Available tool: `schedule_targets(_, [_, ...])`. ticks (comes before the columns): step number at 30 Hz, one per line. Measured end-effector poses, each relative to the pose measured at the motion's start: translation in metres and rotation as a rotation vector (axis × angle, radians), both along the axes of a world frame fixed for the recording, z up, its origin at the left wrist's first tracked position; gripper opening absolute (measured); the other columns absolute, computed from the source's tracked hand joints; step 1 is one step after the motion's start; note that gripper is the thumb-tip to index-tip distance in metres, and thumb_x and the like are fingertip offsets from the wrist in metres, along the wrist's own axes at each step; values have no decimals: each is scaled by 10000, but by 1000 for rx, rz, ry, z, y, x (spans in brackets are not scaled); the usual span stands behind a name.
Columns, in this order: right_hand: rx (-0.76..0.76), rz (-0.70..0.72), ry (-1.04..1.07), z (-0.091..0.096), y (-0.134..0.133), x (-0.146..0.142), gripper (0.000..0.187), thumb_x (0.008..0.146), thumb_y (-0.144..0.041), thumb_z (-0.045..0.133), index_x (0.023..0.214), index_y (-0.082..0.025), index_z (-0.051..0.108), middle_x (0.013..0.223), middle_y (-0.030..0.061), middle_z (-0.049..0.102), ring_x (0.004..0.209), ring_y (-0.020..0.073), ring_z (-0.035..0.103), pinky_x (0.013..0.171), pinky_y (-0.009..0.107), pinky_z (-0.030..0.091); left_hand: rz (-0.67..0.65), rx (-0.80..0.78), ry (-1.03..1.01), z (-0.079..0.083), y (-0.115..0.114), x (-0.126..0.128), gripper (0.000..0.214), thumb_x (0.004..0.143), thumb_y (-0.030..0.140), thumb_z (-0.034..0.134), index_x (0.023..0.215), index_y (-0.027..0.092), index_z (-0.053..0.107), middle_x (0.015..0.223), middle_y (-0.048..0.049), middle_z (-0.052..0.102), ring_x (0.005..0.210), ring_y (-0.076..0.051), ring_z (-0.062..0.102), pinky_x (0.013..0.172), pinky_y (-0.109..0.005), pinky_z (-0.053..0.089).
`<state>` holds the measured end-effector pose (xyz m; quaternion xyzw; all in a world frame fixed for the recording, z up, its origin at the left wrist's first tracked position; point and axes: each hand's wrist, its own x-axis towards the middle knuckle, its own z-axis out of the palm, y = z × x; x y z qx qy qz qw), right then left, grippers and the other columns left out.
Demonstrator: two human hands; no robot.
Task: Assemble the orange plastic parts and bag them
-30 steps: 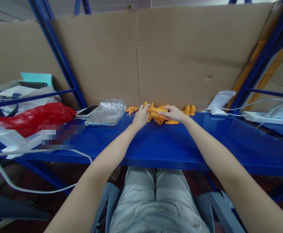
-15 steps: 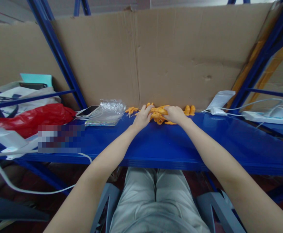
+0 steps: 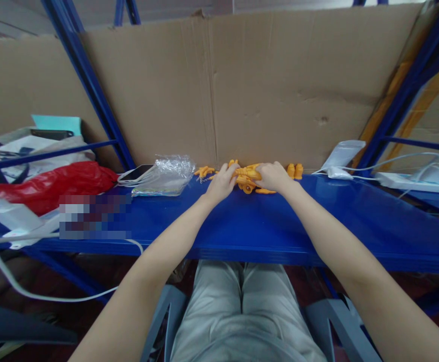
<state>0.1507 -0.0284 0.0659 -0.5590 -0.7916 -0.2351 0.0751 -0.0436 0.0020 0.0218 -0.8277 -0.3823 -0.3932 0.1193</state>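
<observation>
An orange plastic toy [image 3: 247, 177] made of several joined parts lies at the back of the blue shelf [image 3: 264, 226], against the cardboard wall. My left hand [image 3: 221, 182] grips its left end, fingers curled over it. My right hand [image 3: 272, 176] is closed on its right end. Loose orange pieces lie on both sides: a small clawed part [image 3: 203, 171] to the left and two stubby parts [image 3: 294, 171] to the right.
A crumpled clear plastic bag [image 3: 167, 173] and a phone [image 3: 136, 172] with a white cable lie to the left. Further left is a red bag [image 3: 49, 185]. A white pouch [image 3: 342, 156] and a power strip [image 3: 415, 182] lie on the right. Blue rack posts [image 3: 91, 85] rise beside the cardboard.
Both hands have closed in tighter on the orange toy and shifted it slightly toward the cardboard. The right hand's fingers now cover more of its right end.
</observation>
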Motion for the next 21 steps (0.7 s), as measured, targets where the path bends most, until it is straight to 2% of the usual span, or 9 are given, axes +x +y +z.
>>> schedule_targets(8, [-67, -31, 19, 4, -10, -10, 399, 950, -369, 491, 1195, -132, 699, 1080, 185, 753, 1060, 312, 692, 903, 391, 443, 121, -40, 140, 9, -14, 4, 359, 969, 146, 417, 1301, 194, 545, 1182, -116, 561, 944, -218, 663, 808, -341, 545])
schedule_targets(15, [-38, -45, 47, 2, -5, -12, 353, 941, -264, 473, 1141, -136, 734, 1068, 178, 758, 1015, 293, 711, 816, 340, 498, 84, -7, 134, 5, -15, 12, 341, 973, 160, 436, 1288, 200, 561, 1136, -99, 572, 878, -190, 661, 767, -304, 536])
schedule_targets(21, [-21, -70, 45, 3, -6, -14, 360, 939, -258, 484, 1177, -137, 726, 1086, 185, 752, 1056, 300, 704, 856, 348, 505, 56, -14, 97, 6, -16, 11, 337, 951, 145, 427, 1256, 205, 557, 1147, -97, 584, 897, -201, 658, 783, -317, 539])
